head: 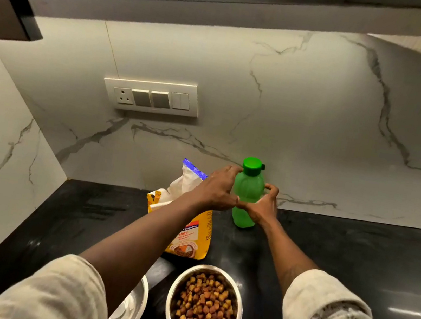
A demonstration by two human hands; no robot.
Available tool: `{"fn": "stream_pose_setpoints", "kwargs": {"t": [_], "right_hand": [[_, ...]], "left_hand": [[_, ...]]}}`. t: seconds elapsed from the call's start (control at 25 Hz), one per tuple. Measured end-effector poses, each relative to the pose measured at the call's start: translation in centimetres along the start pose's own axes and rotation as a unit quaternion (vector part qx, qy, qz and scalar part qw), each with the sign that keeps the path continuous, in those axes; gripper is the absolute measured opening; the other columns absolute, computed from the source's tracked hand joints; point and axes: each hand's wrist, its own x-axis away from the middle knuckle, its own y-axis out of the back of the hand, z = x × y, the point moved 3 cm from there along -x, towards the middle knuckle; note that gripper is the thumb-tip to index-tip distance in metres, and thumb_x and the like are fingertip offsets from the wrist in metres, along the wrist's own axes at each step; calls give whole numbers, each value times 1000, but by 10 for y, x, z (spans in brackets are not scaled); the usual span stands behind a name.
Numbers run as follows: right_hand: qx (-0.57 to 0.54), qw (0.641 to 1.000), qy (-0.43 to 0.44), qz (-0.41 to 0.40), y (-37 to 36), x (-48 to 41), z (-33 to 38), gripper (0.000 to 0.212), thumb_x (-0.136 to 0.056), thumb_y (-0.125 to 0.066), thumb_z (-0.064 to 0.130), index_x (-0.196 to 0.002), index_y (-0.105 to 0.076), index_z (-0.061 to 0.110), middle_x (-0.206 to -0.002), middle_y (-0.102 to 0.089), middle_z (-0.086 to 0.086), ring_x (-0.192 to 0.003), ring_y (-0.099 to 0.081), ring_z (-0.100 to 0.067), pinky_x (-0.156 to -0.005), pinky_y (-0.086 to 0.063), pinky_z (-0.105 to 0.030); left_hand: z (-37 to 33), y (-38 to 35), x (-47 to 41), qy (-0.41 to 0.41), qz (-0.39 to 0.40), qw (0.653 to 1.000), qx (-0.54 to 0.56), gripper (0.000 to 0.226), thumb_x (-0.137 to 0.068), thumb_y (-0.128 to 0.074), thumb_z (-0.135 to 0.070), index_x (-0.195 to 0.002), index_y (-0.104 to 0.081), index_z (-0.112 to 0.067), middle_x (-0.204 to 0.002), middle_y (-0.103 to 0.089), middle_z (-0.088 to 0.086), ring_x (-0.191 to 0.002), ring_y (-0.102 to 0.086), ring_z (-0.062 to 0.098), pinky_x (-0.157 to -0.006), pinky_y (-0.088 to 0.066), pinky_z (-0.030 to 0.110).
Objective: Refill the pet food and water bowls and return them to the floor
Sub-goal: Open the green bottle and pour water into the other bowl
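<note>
A green plastic bottle (248,189) with its green cap on stands upright on the black counter (353,257) near the marble wall. My left hand (217,187) touches its left side near the neck. My right hand (265,207) wraps the bottle's right side and middle. A steel bowl (205,307) full of brown and yellow kibble sits at the near edge. A second steel bowl (126,310), shiny inside, lies to its left, partly hidden under my left arm. An open yellow pet food bag (188,227) stands behind the bowls.
A switch and socket panel (152,96) is set in the marble backsplash. A dark cabinet corner (8,6) hangs at the upper left. A marble side wall closes the counter on the left.
</note>
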Motion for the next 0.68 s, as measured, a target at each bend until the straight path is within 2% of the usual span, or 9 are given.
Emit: {"fn": "stream_pose_setpoints", "kwargs": {"t": [0.08, 0.16, 0.24, 0.32, 0.4, 0.44, 0.52, 0.56, 0.68], "right_hand": [[-3, 1000, 0, -9, -2, 1, 3, 119, -53, -98, 51, -140, -22, 26, -141, -52, -17, -127, -56, -39, -102, -51, -48], [30, 999, -18, -12, 1, 4, 3, 126, -51, -96, 54, -149, -21, 34, -143, -48, -16, -131, -51, -38, -105, -48, -50], [62, 998, -14, -13, 6, 14, 0, 120, -48, -94, 56, -150, -35, 34, -136, -46, -11, -130, -49, -34, -105, -47, -48], [101, 993, 36, -40, 16, 27, -1, 108, -45, -92, 60, -138, -50, 26, -123, -46, -6, -119, -53, -30, -96, -50, -44], [128, 986, 97, -40, 22, 45, -2, 104, -44, -89, 63, -132, -52, 22, -120, -45, -3, -110, -57, -28, -86, -53, -39], [124, 983, 131, -35, 23, 55, 0, 105, -46, -90, 61, -134, -51, 20, -126, -46, -4, -112, -58, -28, -86, -54, -38], [86, 980, 173, -43, 29, 76, 6, 114, -51, -96, 50, -144, -43, 13, -144, -46, -8, -127, -53, -26, -97, -51, -37], [62, 980, 181, -46, 34, 88, 14, 116, -52, -98, 46, -146, -39, 11, -145, -48, -9, -128, -53, -25, -99, -51, -37], [15, 978, 203, -34, 41, 119, 34, 105, -53, -98, 41, -135, -37, 15, -122, -58, -2, -106, -63, -22, -78, -56, -28]], "left_hand": [[-3, -3, -3, 9, 14, 1000, 3, 91, -86, -80, -32, -160, -31, -12, -159, -44, 16, -145, -39, 36, -118, -34, 44], [-4, -5, -4, 26, 17, 1000, 2, 92, -86, -79, -29, -161, -28, -13, -159, -44, 17, -146, -37, 38, -118, -34, 46], [-5, -6, -3, 41, 18, 999, 1, 90, -88, -76, -24, -162, -26, -13, -157, -45, 19, -146, -37, 40, -116, -36, 45], [-11, -6, 1, 35, 14, 999, -1, 90, -89, -76, -28, -162, -25, -12, -157, -45, 20, -145, -38, 41, -117, -35, 44], [-22, -6, 8, -5, 6, 1000, 4, 92, -89, -78, -36, -161, -27, -11, -154, -49, 21, -142, -45, 40, -116, -37, 45], [-29, -5, 13, -33, -3, 999, 8, 92, -88, -79, -39, -160, -30, -11, -150, -54, 21, -137, -50, 39, -114, -40, 46], [-42, 1, 23, -101, -28, 995, -1, 85, -88, -79, -37, -157, -38, -9, -137, -63, 21, -124, -60, 37, -106, -50, 46], [-47, 8, 27, -134, -36, 990, -12, 78, -89, -78, -33, -154, -42, -8, -133, -65, 21, -118, -64, 37, -101, -54, 45], [-60, 34, 46, -182, -28, 980, -76, 59, -90, -74, -31, -142, -54, -10, -117, -63, 16, -96, -66, 32, -83, -61, 44]]}}
